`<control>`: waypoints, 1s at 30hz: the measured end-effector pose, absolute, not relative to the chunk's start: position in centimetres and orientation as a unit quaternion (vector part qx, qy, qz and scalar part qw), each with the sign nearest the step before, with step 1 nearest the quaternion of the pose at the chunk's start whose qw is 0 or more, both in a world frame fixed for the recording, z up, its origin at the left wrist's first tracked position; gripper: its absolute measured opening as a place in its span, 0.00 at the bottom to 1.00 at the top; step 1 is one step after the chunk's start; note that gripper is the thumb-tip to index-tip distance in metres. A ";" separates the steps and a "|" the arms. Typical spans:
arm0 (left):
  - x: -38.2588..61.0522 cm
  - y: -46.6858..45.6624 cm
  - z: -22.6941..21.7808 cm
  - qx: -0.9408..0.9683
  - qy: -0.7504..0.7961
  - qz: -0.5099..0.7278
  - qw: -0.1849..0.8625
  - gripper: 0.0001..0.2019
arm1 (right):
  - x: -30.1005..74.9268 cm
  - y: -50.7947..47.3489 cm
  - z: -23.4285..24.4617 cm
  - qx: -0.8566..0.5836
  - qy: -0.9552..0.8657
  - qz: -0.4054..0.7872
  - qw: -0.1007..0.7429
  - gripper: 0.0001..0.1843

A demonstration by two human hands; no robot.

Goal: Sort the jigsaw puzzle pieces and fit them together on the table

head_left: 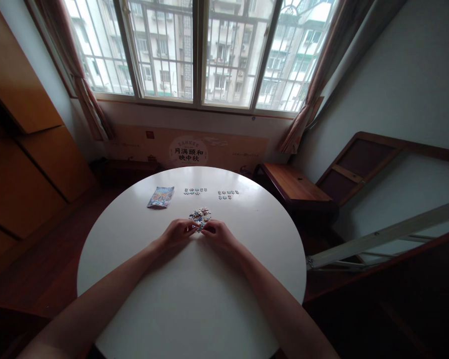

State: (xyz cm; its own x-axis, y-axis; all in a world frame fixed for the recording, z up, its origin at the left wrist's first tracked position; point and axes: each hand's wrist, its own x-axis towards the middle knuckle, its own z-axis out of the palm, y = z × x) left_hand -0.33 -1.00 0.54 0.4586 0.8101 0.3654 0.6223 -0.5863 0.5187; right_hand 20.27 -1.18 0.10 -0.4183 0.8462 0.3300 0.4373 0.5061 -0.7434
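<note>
A small heap of jigsaw puzzle pieces lies on the white round table, loose and mixed in colour. My left hand rests at the near left side of the heap, its thumb and fingers pinched on a jigsaw piece. From the right, my right hand meets it, fingers curled and pinching at the same small spot. Between the fingertips some pieces show, too small to tell apart. Beyond the heap, several pieces are laid out in a left group and a right group, each in short rows.
A colourful picture packet lies on the table's far left. A low wooden bench stands beyond the right edge, a long printed box under the barred window. Wooden cabinets line the left; a folded chair-like frame leans at right.
</note>
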 end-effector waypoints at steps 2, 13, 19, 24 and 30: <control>-0.3 -1.1 0.6 0.840 0.425 0.298 0.157 0.12 | 20.2 -1.2 0.1 -0.404 -0.791 0.289 0.357 0.07; -0.5 -0.8 0.2 0.842 0.425 0.296 0.153 0.13 | 20.2 -1.3 0.4 -0.404 -0.789 0.293 0.358 0.06; -0.5 -0.8 0.3 0.840 0.432 0.295 0.145 0.12 | 20.2 -1.1 0.2 -0.415 -0.783 0.290 0.363 0.07; -0.5 -0.9 0.4 0.838 0.438 0.294 0.139 0.12 | 20.1 -1.4 0.3 -0.411 -0.765 0.335 0.365 0.07; -0.4 -0.9 0.4 0.838 0.432 0.294 0.154 0.11 | 20.1 -1.4 0.4 -0.403 -0.765 0.342 0.367 0.07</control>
State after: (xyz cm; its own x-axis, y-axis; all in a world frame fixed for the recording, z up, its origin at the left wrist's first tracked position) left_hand -0.45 -0.95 0.45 0.4532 0.8155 0.3600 0.6336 -0.5788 0.5134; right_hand 20.11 -1.36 0.42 -0.4054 0.8680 0.2868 0.3662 0.4416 -0.8191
